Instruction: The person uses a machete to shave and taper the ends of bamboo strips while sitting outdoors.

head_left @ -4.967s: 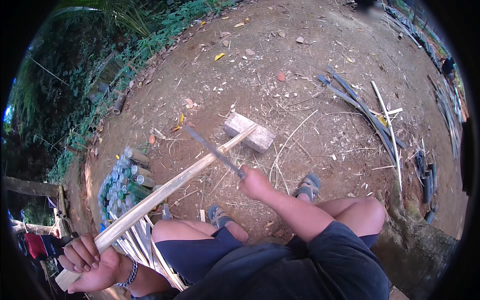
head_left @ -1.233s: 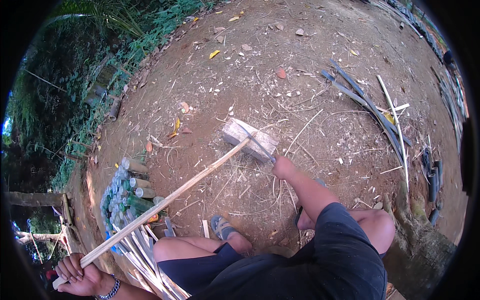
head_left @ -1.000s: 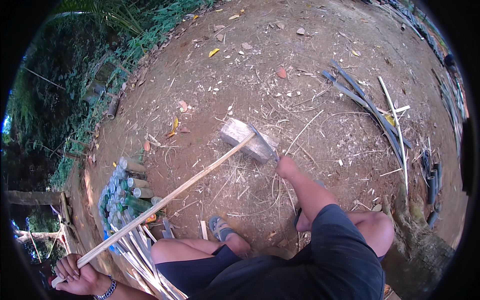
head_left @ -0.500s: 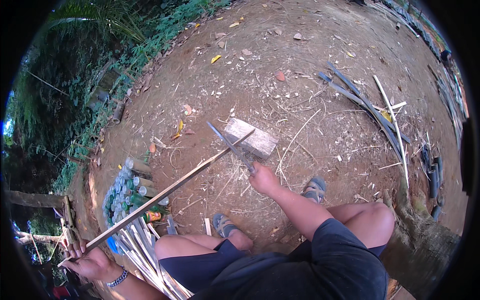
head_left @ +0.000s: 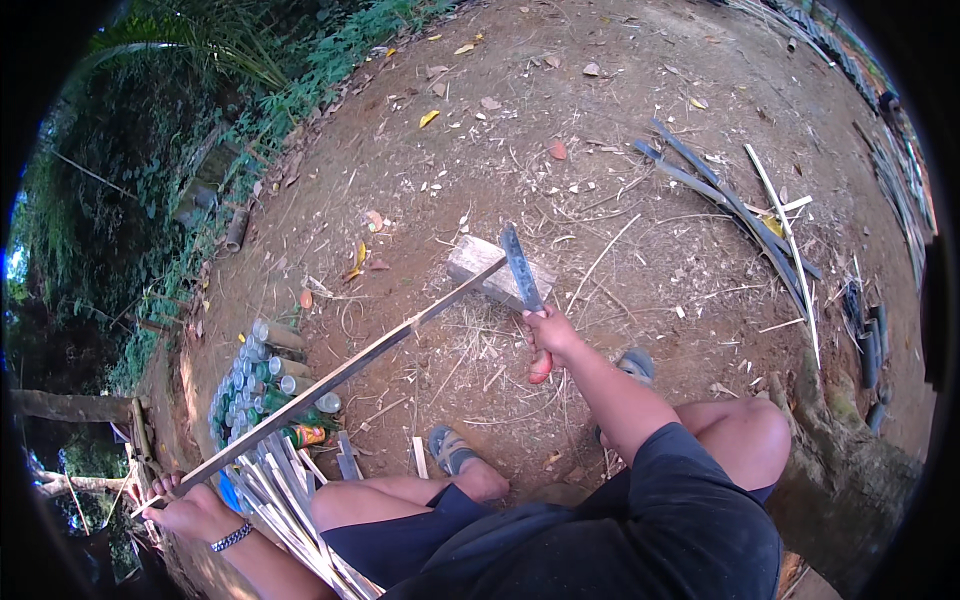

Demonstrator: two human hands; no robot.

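My left hand (head_left: 200,514) is closed around the near end of a long bamboo strip (head_left: 345,374), pale on one face and dark on the other. The strip slants up and to the right, its far end lying over a wooden block (head_left: 470,262) on the ground. In my right hand (head_left: 552,333) is a machete (head_left: 519,268) with a reddish handle, part of which shows below my fingers. Its broad dark blade points away from me, over the block and close by the strip's far end; whether it touches the strip I cannot tell.
Beside my left leg lies a bundle of pale strips (head_left: 290,500). Several plastic bottles (head_left: 245,385) are stacked beyond it. Dark and pale strips (head_left: 745,215) lie at the right, near a tree trunk (head_left: 835,480). Shavings and leaves litter the dirt ground.
The machete has swung to the right, off its crossing over the strip, and more of the blade's flat now shows. My left hand has shifted slightly to the right with the strip.
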